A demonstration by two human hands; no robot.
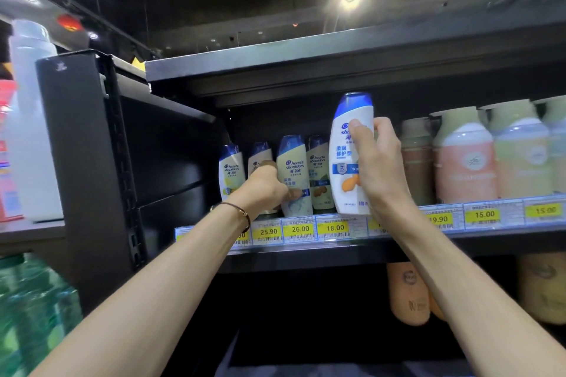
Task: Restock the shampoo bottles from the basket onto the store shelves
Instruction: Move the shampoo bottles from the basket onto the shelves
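My right hand (pixel 381 159) grips a white shampoo bottle with a blue cap (pixel 347 150), upright at the front edge of the black shelf (pixel 306 249). My left hand (pixel 265 188) is closed around the lower part of a smaller shampoo bottle (pixel 293 168) standing on the same shelf, in a row of similar blue-capped bottles (pixel 232 170). Another such bottle (pixel 318 174) stands behind, between my two hands. The basket is out of view.
Pink and green bottles (pixel 465 159) fill the shelf to the right. Yellow price tags (pixel 300 229) line the shelf edge. Orange bottles (pixel 409 294) sit on the shelf below. A black upright post (pixel 82 162) bounds the left; large water bottles (pixel 30 309) stand beyond it.
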